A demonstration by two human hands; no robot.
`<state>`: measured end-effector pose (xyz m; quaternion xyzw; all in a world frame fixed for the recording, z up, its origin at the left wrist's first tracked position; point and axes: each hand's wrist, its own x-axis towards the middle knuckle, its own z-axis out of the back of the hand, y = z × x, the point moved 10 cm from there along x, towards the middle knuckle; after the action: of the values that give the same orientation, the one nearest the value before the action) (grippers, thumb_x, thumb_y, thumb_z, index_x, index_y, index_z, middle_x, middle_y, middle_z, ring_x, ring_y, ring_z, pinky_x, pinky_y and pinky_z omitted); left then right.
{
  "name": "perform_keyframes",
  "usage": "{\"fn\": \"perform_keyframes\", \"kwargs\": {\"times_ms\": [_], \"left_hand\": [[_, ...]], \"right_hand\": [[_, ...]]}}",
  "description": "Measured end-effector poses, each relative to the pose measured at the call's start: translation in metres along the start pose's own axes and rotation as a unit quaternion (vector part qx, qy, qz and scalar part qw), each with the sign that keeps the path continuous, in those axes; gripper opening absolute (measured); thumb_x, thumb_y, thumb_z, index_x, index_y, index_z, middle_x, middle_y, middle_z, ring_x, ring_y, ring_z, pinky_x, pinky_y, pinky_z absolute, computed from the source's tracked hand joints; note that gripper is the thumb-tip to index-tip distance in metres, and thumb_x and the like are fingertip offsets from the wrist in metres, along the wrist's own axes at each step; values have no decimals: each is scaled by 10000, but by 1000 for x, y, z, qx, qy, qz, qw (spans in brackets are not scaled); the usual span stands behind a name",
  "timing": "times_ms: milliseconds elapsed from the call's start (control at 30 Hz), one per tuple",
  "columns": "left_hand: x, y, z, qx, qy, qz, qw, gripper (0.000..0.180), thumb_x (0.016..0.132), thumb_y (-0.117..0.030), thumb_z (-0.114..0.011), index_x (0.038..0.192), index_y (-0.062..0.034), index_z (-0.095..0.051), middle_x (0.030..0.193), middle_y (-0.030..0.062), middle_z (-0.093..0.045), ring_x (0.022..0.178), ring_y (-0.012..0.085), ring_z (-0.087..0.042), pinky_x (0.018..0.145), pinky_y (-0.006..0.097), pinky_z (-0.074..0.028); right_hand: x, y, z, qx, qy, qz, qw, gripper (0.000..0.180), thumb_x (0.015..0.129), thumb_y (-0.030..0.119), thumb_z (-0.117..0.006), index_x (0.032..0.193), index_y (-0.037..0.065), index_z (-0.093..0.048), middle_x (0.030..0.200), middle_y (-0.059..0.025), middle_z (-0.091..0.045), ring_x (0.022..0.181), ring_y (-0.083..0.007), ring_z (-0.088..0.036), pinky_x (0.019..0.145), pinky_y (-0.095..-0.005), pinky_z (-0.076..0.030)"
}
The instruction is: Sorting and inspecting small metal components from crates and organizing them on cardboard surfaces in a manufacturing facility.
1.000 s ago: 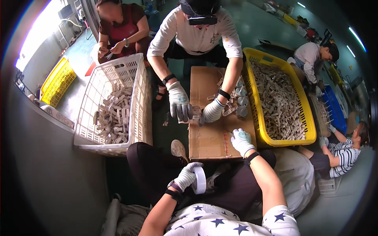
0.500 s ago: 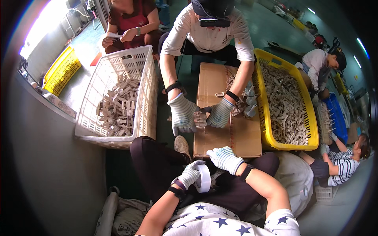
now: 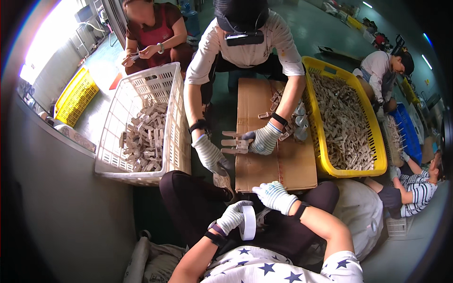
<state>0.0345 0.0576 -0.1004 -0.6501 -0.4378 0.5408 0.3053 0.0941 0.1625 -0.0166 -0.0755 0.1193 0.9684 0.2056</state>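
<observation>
In my striped-gloved left hand (image 3: 232, 217) is a roll of white tape (image 3: 248, 223), gripped by its rim above my lap. My right hand (image 3: 275, 196), gloved the same way, is at the near edge of a cardboard box (image 3: 257, 172). Its thumb and fingers are drawn together; whatever is between them is too small to make out. Across the box a co-worker's gloved hand (image 3: 265, 139) holds several flat, pale clip-like pieces (image 3: 235, 143) side by side. The co-worker's other gloved hand (image 3: 210, 155) is low beside the box, near my shoe.
On the left stands a white crate (image 3: 177, 127) partly filled with pale pieces. A yellow crate (image 3: 381, 158) full of similar pieces flanks the box on the right. Clear cups (image 3: 300, 123) sit on the box's far right. Other people sit around, and a white sack (image 3: 358, 207) lies beside my leg.
The co-worker's one hand has moved down and left off the pieces, which now fan out in the other hand. My two hands keep nearly the same pose; the view has shifted slightly.
</observation>
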Motion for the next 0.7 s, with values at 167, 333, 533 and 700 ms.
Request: {"fn": "perform_keyframes", "kwargs": {"times_ms": [167, 333, 533, 700], "left_hand": [[-1, -9, -11, -72, 33, -7, 997, 542, 791, 139, -589, 1272, -108, -552, 891, -15, -623, 806, 101, -615, 695, 296, -553], [-4, -33, -11, -33, 9, 3, 999, 550, 787, 161, -575, 1268, -105, -551, 929, -7, -625, 827, 109, -616, 718, 294, -549], [9, -80, -1, -38, -47, -110, 992, 586, 762, 192, -562, 1285, -65, -513, 1073, 32, -604, 963, 132, -599, 858, 292, -511], [20, -113, -16, -43, 35, -67, 996, 611, 784, 91, -597, 1370, -14, -456, 1244, 84, -576, 1128, 158, -549, 971, 285, -448]], "right_hand": [[-24, -88, 31, -52, -62, -126, 989, 220, 800, 208, -584, 1013, 172, -629, 883, -73, -648, 880, -282, -633, 748, -457, -458], [-54, -102, 83, 20, -262, -173, 949, 593, 733, 294, -713, 1240, 68, -505, 1231, -177, -514, 1141, -360, -485, 955, -499, -394], [-62, 16, 40, 528, -203, -16, 825, 312, 919, 201, -617, 1147, 1, -543, 995, -168, -668, 934, -266, -665, 787, -370, -526], [-61, 28, 2, 766, -169, -75, 616, 332, 917, 241, -649, 1160, 34, -560, 916, -32, -622, 775, -116, -572, 700, -268, -482]]}}
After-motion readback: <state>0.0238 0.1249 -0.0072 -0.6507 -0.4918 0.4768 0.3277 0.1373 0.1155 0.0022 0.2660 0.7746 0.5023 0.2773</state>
